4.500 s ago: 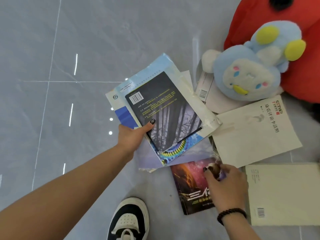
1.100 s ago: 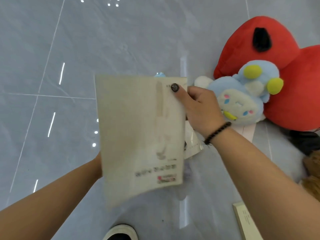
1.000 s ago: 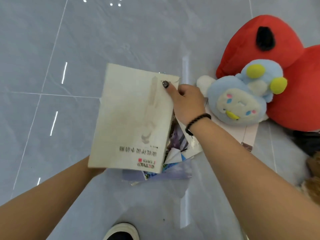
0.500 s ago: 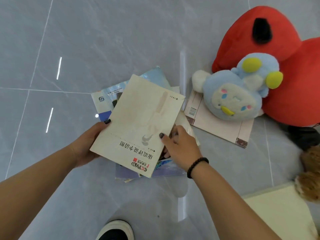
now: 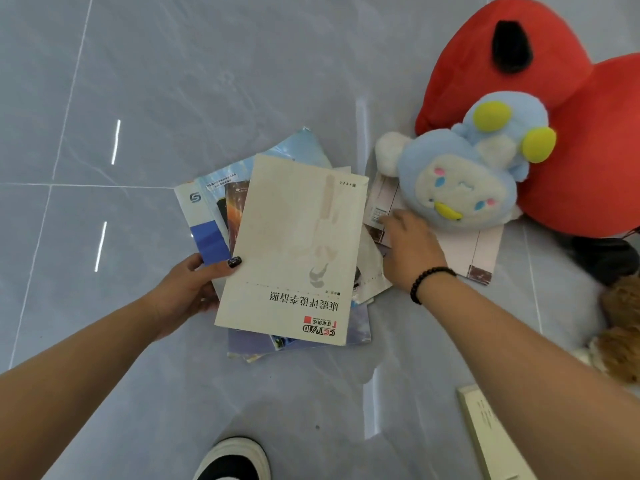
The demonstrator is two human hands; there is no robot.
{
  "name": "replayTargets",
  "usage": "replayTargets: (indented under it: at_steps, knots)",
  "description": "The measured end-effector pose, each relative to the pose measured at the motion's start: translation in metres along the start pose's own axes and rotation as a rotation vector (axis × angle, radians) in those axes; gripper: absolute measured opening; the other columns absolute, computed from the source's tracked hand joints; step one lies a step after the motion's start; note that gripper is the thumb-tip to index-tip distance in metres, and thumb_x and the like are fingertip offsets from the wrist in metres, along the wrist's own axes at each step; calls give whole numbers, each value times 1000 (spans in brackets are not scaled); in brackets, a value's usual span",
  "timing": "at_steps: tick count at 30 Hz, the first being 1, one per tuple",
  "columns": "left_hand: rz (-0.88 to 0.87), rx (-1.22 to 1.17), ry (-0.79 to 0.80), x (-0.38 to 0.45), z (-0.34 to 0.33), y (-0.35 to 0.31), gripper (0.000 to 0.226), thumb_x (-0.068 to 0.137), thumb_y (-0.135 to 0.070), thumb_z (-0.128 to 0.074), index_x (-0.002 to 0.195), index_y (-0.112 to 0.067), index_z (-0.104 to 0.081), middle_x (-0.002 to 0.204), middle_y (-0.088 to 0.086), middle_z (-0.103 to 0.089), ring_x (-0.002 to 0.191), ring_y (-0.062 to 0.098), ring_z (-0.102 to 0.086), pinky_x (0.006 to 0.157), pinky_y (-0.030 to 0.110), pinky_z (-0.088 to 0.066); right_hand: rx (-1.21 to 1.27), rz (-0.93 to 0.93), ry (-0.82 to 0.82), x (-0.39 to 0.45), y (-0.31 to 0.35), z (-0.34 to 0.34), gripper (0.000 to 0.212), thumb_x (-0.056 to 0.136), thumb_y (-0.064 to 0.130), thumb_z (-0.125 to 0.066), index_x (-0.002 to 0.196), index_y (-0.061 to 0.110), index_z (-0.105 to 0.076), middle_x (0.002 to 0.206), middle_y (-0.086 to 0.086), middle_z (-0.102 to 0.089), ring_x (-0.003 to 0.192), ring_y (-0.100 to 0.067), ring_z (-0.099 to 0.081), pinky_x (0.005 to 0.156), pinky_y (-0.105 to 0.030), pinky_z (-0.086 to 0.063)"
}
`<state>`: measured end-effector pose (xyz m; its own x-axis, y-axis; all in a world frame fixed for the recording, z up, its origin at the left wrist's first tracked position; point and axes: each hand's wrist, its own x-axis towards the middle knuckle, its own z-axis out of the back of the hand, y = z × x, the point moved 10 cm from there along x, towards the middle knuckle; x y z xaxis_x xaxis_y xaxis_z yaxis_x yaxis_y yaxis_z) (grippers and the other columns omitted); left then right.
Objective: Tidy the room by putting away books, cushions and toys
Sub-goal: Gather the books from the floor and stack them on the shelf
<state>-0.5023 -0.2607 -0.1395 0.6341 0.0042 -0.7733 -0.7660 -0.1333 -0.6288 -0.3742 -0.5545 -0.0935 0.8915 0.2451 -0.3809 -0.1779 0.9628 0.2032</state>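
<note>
My left hand (image 5: 187,289) grips a stack of books (image 5: 207,216) above the grey floor, thumb on the cream book (image 5: 294,244) that lies on top. My right hand (image 5: 408,251) reaches to the right, its fingers on the near edge of a pale pink book (image 5: 464,251) lying on the floor. A light blue plush toy (image 5: 464,174) sits on that pink book's far part. Behind it lies a big red cushion (image 5: 568,98) with a black patch.
A cream book (image 5: 491,434) lies on the floor at the lower right, partly behind my right arm. A brown furry toy (image 5: 623,327) and a dark object (image 5: 606,258) sit at the right edge. My shoe (image 5: 235,459) is at the bottom. Grey tiled floor (image 5: 173,81) stretches left.
The cream book has been laid on top of the stack in my left hand. My right hand let go of it and moved right to the pink book under the blue plush.
</note>
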Motion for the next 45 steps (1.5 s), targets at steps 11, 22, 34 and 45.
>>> replayTargets:
  at_steps: [11, 22, 34, 45]
  knots:
    - [-14, -36, -14, -3, -3, 3, 120, 24, -64, -90, 130, -23, -52, 112, 3, -73, 96, 25, -71, 87, 41, -55, -410, 5, 284, 48, 0, -7, 111, 83, 8, -66, 151, 32, 19, 159, -21, 9, 139, -43, -27, 103, -49, -41]
    - [-4, -39, 20, -2, -1, 0, 122, 27, -62, -92, 133, -23, -47, 113, 5, -72, 96, 28, -72, 69, 33, -61, 326, -147, -206, 45, 11, 129, 12, 92, 6, -47, 83, 7, -55, 82, -7, -52, 84, -22, -48, 69, -19, -31]
    - [-3, -47, 63, -7, -8, -1, 109, 22, -77, -83, 115, -29, -55, 102, 0, -72, 89, 19, -67, 83, 38, -48, 13, 815, -208, -111, 154, -11, 39, 87, -1, -42, 117, 1, -67, 123, -22, -64, 119, -45, -56, 95, -61, -46]
    - [11, 94, -85, -2, -22, -9, 113, 30, -53, -93, 128, -23, -45, 95, -5, -75, 81, 18, -74, 57, 35, -59, 206, 411, -204, -117, 46, 3, 36, 73, -10, -62, 104, 10, -67, 104, -9, -60, 90, -28, -60, 70, -36, -56]
